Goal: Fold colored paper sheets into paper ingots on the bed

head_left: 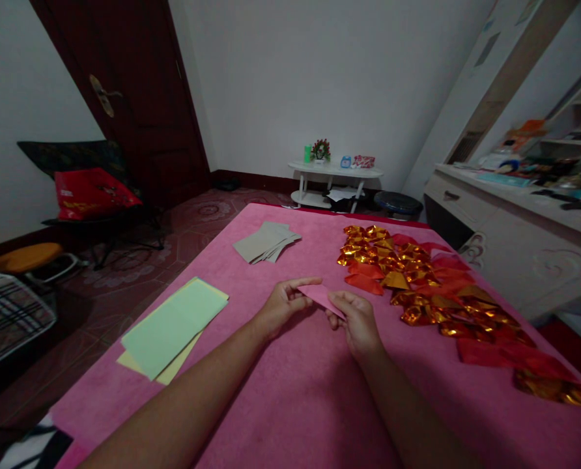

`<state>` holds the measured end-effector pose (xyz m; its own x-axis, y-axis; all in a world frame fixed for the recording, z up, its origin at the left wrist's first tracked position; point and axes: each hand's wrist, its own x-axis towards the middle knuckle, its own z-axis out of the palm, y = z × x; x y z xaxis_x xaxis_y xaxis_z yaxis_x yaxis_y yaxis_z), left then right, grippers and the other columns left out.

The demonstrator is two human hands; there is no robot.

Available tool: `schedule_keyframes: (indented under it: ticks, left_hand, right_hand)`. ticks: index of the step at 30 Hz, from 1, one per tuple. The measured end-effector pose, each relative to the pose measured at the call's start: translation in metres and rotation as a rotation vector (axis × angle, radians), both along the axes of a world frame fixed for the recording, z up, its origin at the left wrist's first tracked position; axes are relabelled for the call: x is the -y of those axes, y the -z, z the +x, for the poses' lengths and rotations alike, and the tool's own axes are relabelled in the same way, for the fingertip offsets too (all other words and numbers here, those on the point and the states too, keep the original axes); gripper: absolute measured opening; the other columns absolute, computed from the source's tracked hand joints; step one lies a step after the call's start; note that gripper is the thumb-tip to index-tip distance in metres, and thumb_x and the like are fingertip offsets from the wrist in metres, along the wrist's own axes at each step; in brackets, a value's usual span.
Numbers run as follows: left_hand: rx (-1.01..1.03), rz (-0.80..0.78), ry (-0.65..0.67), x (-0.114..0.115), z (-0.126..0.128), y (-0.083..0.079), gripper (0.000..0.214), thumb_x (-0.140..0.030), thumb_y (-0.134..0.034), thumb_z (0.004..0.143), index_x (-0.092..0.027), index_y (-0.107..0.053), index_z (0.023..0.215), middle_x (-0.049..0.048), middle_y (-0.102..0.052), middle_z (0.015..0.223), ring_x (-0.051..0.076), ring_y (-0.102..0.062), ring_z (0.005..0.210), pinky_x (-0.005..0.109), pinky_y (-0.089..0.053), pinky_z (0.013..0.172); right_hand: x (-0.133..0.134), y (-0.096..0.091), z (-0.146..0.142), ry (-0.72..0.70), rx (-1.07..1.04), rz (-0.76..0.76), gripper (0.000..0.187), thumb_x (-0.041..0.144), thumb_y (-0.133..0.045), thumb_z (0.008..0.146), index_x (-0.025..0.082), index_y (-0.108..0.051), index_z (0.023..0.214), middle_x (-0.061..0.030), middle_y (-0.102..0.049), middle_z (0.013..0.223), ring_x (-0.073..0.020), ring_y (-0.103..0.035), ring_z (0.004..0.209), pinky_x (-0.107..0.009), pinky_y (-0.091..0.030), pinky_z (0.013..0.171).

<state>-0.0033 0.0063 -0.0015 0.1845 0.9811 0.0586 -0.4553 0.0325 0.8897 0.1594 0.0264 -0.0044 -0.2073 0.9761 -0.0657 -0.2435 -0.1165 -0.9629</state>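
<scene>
Both of my hands hold a small folded pink paper (320,296) just above the pink tabletop (290,404). My left hand (284,303) pinches its left end between thumb and fingers. My right hand (356,322) grips its right end with the fingers curled. To the right lies a long heap of folded gold and red foil pieces (432,286). A fan of grey-beige paper sheets (266,241) lies further back on the left, and a stack of pale green and yellow sheets (173,329) sits near the table's left edge.
A white cabinet with a drawer (510,241) stands close to the table's right side, cluttered on top. A low white table (334,177) stands by the far wall. A dark chair with a red bag (90,192) and a dark door (124,98) are at left.
</scene>
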Motion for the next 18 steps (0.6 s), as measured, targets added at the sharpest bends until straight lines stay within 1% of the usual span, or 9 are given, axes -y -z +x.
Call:
schedule_keyframes:
  ticks: [4, 8, 11, 13, 16, 18]
  left_hand:
    - [0.027, -0.004, 0.024, 0.0016, -0.0001, -0.0019, 0.052, -0.021, -0.078, 0.065, -0.015, -0.064, 0.115, 0.0068, -0.066, 0.088, 0.014, -0.061, 0.077, 0.033, -0.045, 0.082]
    - [0.023, 0.005, -0.002, 0.0021, 0.0004, -0.0027, 0.052, -0.02, -0.078, 0.064, -0.013, -0.065, 0.113, 0.0061, -0.066, 0.085, 0.012, -0.059, 0.073, 0.03, -0.044, 0.078]
    - [0.016, 0.005, -0.017, 0.0012, 0.0011, -0.0009, 0.05, -0.018, -0.076, 0.065, -0.012, -0.065, 0.113, 0.0059, -0.066, 0.083, 0.011, -0.057, 0.07, 0.026, -0.043, 0.072]
    - [0.012, -0.012, -0.043, -0.0002, 0.0018, 0.0017, 0.046, -0.014, -0.072, 0.065, -0.011, -0.066, 0.11, 0.0046, -0.065, 0.078, 0.009, -0.055, 0.064, 0.023, -0.041, 0.066]
    - [0.036, -0.036, -0.101, -0.003, 0.0032, 0.0056, 0.041, -0.007, -0.064, 0.063, -0.01, -0.067, 0.104, 0.0022, -0.063, 0.069, 0.005, -0.049, 0.053, 0.02, -0.035, 0.056]
    - [0.061, -0.036, -0.129, -0.0041, 0.0042, 0.0064, 0.042, -0.005, -0.059, 0.062, -0.01, -0.068, 0.103, 0.0006, -0.061, 0.065, 0.004, -0.045, 0.049, 0.019, -0.032, 0.052]
  right_hand:
    - [0.0008, -0.0009, -0.0012, 0.01, 0.01, 0.011, 0.027, 0.037, -0.068, 0.072, 0.013, -0.06, 0.061, 0.0017, -0.056, 0.047, -0.0063, -0.045, 0.037, -0.018, -0.028, 0.038]
    - [0.0005, 0.0008, -0.001, 0.007, 0.01, 0.016, 0.027, 0.037, -0.067, 0.073, 0.013, -0.06, 0.063, 0.0019, -0.056, 0.048, -0.0063, -0.045, 0.037, -0.018, -0.028, 0.038]
    - [0.0005, 0.0022, -0.0007, -0.006, 0.019, 0.032, 0.027, 0.037, -0.066, 0.074, 0.013, -0.06, 0.064, 0.0023, -0.056, 0.047, -0.0065, -0.045, 0.037, -0.018, -0.029, 0.038]
    - [0.0014, 0.0013, -0.0013, -0.02, 0.046, 0.058, 0.027, 0.037, -0.065, 0.075, 0.013, -0.06, 0.064, 0.0021, -0.056, 0.047, -0.0066, -0.045, 0.037, -0.018, -0.031, 0.039]
    - [0.0038, -0.0017, -0.0035, -0.04, 0.122, 0.097, 0.028, 0.038, -0.064, 0.077, 0.013, -0.059, 0.064, 0.0022, -0.055, 0.044, -0.0067, -0.045, 0.038, -0.017, -0.032, 0.04]
    - [0.005, -0.0024, -0.0053, -0.045, 0.161, 0.11, 0.029, 0.039, -0.063, 0.077, 0.013, -0.058, 0.065, 0.0022, -0.055, 0.045, -0.0069, -0.045, 0.038, -0.017, -0.033, 0.039]
